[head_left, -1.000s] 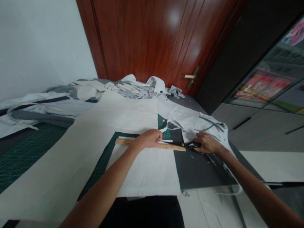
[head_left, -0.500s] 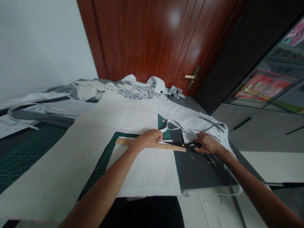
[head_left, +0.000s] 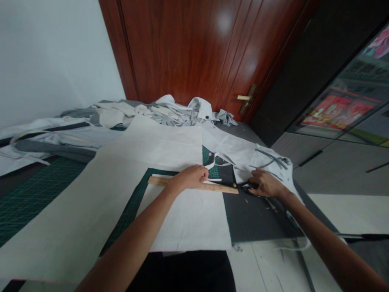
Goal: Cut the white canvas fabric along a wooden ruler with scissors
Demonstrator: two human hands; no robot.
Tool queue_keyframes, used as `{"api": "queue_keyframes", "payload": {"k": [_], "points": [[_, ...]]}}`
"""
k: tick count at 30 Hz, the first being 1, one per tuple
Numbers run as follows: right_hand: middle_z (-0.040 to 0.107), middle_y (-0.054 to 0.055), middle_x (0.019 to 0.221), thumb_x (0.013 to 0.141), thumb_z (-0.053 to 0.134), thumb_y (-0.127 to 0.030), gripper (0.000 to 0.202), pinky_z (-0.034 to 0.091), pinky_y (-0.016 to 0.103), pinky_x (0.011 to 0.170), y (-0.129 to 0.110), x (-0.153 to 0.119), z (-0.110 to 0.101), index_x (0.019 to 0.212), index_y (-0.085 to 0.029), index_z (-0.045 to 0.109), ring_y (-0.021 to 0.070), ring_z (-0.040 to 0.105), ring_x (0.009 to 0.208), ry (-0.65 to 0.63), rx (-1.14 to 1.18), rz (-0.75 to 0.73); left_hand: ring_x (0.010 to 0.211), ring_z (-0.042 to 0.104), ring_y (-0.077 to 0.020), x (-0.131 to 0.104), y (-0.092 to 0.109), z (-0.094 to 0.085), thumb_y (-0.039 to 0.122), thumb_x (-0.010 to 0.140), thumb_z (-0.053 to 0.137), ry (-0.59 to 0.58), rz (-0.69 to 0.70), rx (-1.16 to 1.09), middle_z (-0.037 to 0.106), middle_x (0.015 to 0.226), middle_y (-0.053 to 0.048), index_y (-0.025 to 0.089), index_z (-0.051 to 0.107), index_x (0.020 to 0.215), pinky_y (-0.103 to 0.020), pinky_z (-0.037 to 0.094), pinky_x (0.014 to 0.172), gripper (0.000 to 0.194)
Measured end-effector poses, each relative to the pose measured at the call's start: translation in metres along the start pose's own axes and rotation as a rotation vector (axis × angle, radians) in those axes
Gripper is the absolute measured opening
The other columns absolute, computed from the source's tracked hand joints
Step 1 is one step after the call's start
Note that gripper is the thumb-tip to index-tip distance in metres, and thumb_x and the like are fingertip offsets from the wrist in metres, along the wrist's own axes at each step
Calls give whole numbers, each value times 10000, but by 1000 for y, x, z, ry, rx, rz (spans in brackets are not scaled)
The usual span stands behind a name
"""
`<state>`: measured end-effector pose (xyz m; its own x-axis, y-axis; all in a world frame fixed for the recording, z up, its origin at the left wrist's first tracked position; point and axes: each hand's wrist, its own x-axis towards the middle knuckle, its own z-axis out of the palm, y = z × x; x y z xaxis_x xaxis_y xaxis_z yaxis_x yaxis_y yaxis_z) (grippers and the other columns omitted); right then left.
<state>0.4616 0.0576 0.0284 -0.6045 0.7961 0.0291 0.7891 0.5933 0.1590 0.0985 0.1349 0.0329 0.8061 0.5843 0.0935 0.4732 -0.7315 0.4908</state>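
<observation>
My right hand [head_left: 263, 183] is closed around the black handles of a pair of scissors [head_left: 243, 186]. The blades point left, along the wooden ruler [head_left: 223, 189], and their tips run in close to my left hand. My left hand [head_left: 194, 177] is closed above the ruler, and a narrow white fabric strip [head_left: 210, 165] comes out of its fingers and curls to the right. Under the ruler lies a white fabric piece [head_left: 190, 221], its upper edge along the wood. Fingertips of the left hand are hidden from me.
A large cream fabric piece [head_left: 114, 178] spreads over the green cutting mat [head_left: 39, 190] to the left. Fabric scraps [head_left: 173, 115] pile up by the wooden door [head_left: 182, 48]. More white fabric [head_left: 237, 142] with grey strips lies at right, beside the dark table edge.
</observation>
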Motion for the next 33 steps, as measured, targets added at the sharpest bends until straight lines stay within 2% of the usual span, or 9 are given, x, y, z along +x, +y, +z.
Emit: {"api": "queue_keyframes", "payload": {"k": [8,33], "points": [[641,99,748,974,518,-503,425,417,373,779,-1,0,-1,759,-191,710,230,579,731,-23,-14,2,739,576,-155,-2,5,-3,20,811,546,5,-14,-13,666,792,-12,169,630,793,-250,382,668,172],[639,75,705,970,576,-446,384,396,356,774,0,-2,6,711,-188,695,210,588,694,80,-77,-55,720,547,-146,-1,1,-1,20,814,550,11,-5,-52,650,770,-3,168,622,773,-244,366,670,169]]}}
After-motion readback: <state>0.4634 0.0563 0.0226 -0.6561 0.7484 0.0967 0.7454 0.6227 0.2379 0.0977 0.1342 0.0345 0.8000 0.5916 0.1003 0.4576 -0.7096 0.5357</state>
